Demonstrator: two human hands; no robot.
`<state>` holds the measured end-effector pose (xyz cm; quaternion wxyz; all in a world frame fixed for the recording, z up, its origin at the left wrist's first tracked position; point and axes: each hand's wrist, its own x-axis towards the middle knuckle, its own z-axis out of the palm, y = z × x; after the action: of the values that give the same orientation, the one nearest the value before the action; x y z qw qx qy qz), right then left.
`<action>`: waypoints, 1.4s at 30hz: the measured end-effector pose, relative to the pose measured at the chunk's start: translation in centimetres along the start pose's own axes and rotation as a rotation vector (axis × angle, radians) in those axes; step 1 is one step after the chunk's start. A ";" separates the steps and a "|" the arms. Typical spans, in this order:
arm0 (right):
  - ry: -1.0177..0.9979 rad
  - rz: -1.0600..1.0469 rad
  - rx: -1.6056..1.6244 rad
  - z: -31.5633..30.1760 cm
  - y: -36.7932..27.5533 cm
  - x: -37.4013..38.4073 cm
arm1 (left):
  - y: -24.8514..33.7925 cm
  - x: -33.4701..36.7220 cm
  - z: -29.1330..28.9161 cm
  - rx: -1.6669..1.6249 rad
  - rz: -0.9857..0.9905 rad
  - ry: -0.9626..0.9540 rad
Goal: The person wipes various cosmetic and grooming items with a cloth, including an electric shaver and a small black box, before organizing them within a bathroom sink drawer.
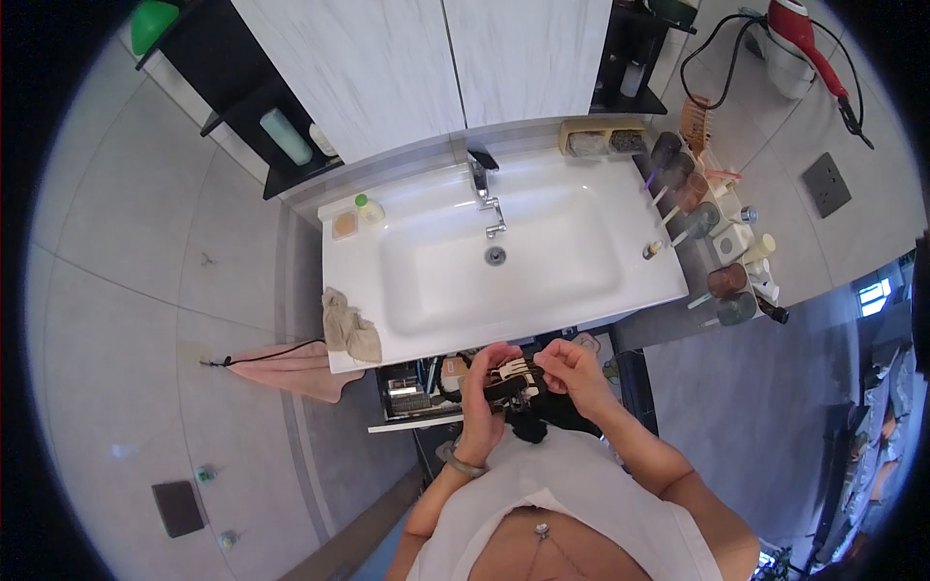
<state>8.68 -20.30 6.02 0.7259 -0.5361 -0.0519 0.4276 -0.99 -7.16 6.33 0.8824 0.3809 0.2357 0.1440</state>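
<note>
Left fingers (478,373) clamped on some dark-and-cream item (506,388), right fingers (556,361) pinched together, kinda blocking the open drawer (415,425) below the mid-frame sink (436,290).

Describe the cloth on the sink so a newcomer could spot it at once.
Find the wide white sink, then go to its near left corner. There lies the crumpled beige cloth; unlike the pink cloth hanging from the wall nearby, it rests on the sink's rim.
</note>
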 end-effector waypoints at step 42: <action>0.249 -0.042 -0.670 -6.2 2.1 -2.8 | -8.0 1.5 -1.4 0.407 -0.375 -0.356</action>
<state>9.09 -26.58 2.79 0.5192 -0.7912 -0.1115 0.3032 0.08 -10.98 -0.87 0.8267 0.5186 0.1677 -0.1401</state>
